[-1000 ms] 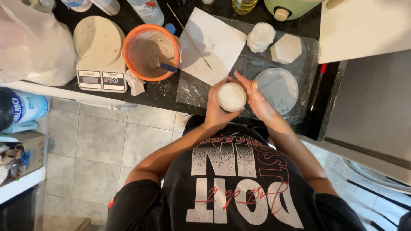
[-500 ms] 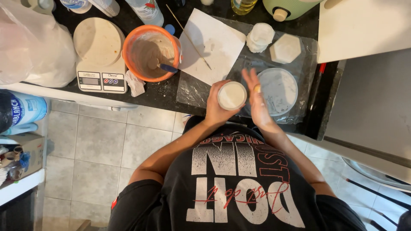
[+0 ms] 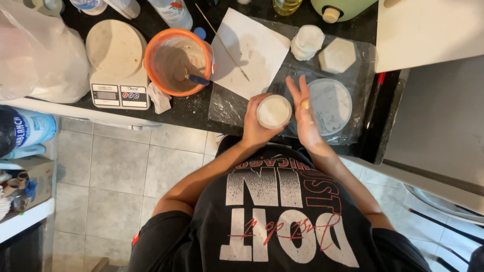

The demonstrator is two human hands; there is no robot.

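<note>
The left hand (image 3: pixel 254 128) is wrapped around a round white mould (image 3: pixel 274 111), held just off the counter (image 3: pixel 191 108) edge. Beside it the right hand (image 3: pixel 304 113) is flat, fingers straight and slightly spread. Left of the mould stands an orange bowl (image 3: pixel 177 61), then a white scale (image 3: pixel 117 65).

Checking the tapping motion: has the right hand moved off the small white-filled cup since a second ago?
Yes. The right hand has opened and swung away from the cup, fingers now spread toward the round mould; the left hand holds the cup.
</note>
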